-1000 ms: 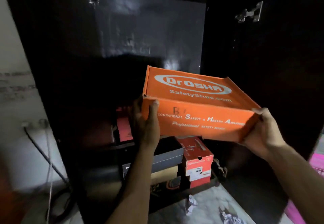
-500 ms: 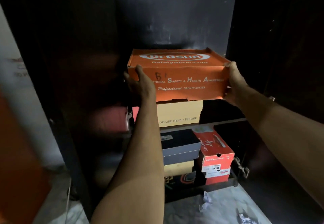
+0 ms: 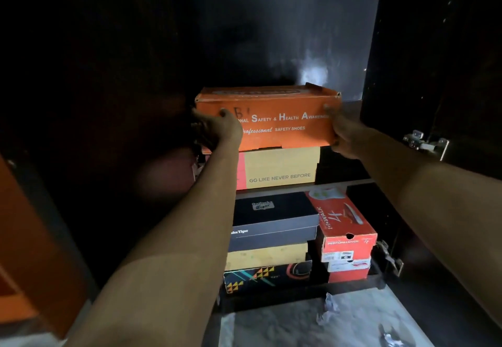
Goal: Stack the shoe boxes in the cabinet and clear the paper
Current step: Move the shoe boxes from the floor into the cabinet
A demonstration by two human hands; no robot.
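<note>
An orange safety-shoe box [image 3: 274, 121] lies on top of a tan box [image 3: 279, 168] printed "GO LIKE NEVER BEFORE" on the cabinet's upper shelf. My left hand [image 3: 217, 129] grips the orange box's left end, thumb on its front face. At its right end my right hand [image 3: 343, 132] holds the box, fingers curled round the corner. Crumpled white paper [image 3: 327, 310] lies on the floor in front of the cabinet, with another piece [image 3: 391, 337] at the lower right.
On the lower shelf stand a black box [image 3: 274, 221] over a tan and a patterned box [image 3: 267, 277], beside two red boxes [image 3: 345, 227]. The dark cabinet door [image 3: 434, 75] with a metal hinge [image 3: 423, 141] hangs open at right. An orange surface [image 3: 24, 251] fills the left edge.
Both hands have carried the orange box up and forward into the cabinet and set it down on the tan box on the upper shelf.
</note>
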